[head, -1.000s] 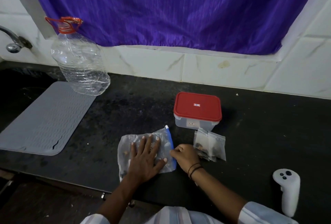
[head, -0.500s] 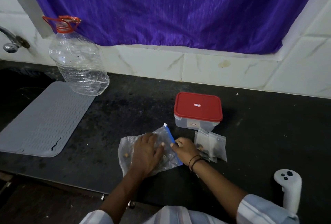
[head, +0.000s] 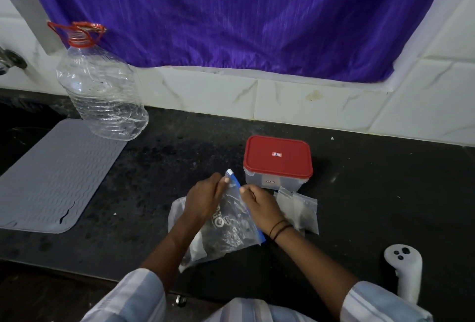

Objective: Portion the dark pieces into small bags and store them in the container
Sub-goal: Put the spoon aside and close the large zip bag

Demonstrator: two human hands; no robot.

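Observation:
A large clear zip bag (head: 228, 229) with a blue seal strip lies on the black counter, dark pieces showing near its lower end. My left hand (head: 205, 198) pinches the bag's top edge by the seal. My right hand (head: 259, 203) pinches the blue strip from the other side. Several small clear bags (head: 303, 211) lie just right of my right hand, one holding dark pieces. The container (head: 277, 164), clear with a red lid that is on, stands behind them.
A big clear plastic bottle (head: 102, 98) with a red cap stands at the back left beside a grey ribbed mat (head: 54, 175). A white controller (head: 406, 272) lies at the front right. Tiled wall and a purple curtain (head: 231, 13) close off the back.
My left hand lifted off the flat bag and moved up to the seal end. My right hand slid up along the blue strip. The bag's top is now raised.

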